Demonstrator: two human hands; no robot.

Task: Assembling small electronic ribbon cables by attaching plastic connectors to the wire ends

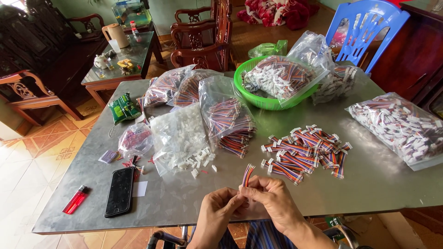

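Pinching a short ribbon of multicoloured wires [248,174] between them, the left hand [218,208] and right hand [272,199] were both curled tight on its lower end, just above the near edge of the smooth grey metal table [378,184]; the thin, limp strands could have slipped or splayed if either grip eased. Just beyond the right hand lay a loose heap of finished wire bundles [305,150] with small white plastic plugs, and beyond the left a crinkly clear bag of white connectors [177,136], some spilled, easily knocked off
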